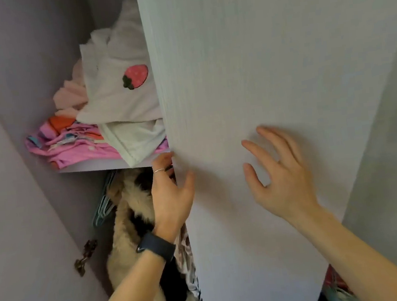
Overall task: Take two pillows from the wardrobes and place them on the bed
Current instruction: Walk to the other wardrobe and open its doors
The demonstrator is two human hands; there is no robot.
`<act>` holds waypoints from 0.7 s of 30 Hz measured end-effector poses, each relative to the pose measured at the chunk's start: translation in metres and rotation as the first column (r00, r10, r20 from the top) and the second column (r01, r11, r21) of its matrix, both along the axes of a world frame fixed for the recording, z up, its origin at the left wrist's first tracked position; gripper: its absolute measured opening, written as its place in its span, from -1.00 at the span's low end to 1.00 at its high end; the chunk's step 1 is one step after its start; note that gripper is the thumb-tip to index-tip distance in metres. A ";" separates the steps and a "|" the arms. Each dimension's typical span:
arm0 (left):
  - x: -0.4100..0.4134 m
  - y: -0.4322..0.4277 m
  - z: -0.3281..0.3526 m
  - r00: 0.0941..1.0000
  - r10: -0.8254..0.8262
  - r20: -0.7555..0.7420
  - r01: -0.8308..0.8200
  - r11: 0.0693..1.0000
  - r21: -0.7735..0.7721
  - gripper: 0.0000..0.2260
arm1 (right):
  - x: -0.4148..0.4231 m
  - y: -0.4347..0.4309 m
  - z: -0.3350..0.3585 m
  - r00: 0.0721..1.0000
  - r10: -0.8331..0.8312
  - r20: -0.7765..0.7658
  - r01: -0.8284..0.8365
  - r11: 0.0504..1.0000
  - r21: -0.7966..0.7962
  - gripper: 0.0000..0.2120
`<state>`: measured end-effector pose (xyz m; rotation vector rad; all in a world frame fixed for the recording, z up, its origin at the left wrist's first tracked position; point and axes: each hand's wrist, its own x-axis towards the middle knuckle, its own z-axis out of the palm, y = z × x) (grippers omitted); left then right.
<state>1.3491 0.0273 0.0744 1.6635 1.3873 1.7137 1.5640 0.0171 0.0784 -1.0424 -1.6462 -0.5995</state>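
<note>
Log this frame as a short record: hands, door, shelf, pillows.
left hand: grips the edge of the wardrobe door
right hand: open, fingers spread, at the door's face; contact unclear
shelf: folded clothes, white strawberry garment on top
below shelf: furry garment, hangers
pillows: none visible

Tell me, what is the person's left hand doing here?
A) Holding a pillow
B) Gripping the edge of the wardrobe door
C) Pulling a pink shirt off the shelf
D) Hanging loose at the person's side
B: the left hand has its fingers curled behind the edge of the wardrobe door and its thumb on the door's front.
</note>
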 end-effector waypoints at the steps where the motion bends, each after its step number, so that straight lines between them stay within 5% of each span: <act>1: 0.001 0.006 0.007 0.999 -0.013 0.035 0.013 1.000 0.019 -0.53 | 0.003 0.004 0.005 0.999 -0.050 0.005 0.050 0.998 0.037 -0.64; 12: -0.024 0.042 0.017 0.962 -0.271 0.033 0.272 0.961 -0.040 -0.62 | -0.002 0.034 -0.020 0.906 -0.412 0.095 0.418 0.907 -0.059 -0.42; 21: -0.056 0.026 0.011 0.926 -0.376 -0.021 0.369 0.917 -0.153 -0.80 | -0.035 0.003 -0.034 0.912 -0.402 -0.080 0.376 0.899 -0.225 -0.45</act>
